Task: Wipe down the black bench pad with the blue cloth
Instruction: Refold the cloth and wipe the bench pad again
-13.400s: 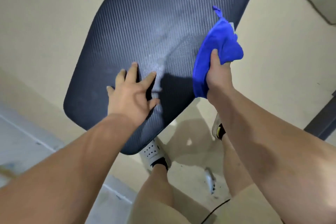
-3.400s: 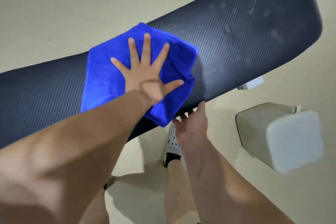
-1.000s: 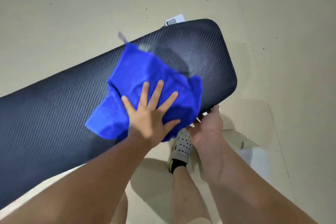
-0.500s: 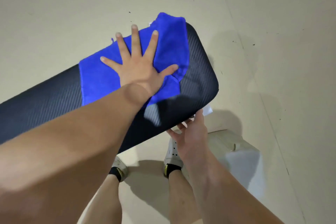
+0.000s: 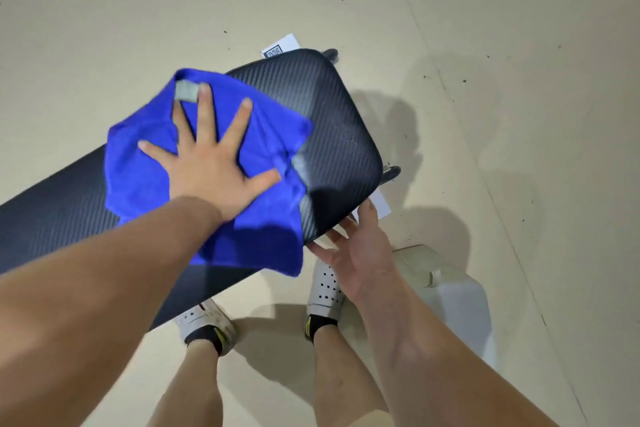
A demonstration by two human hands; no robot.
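Flat and splayed, the left hand pressed the blue cloth down with straight fingers, clasping nothing. Cloth and hand lay on the black bench pad near its rounded end, spanning its width, with one corner hanging over the near edge. The pad's long axis ran from that end away to the person's left, so the bare end strip lay just right of the cloth. At the end's near corner the right hand reached beneath the edge; whether it clasped could not be told.
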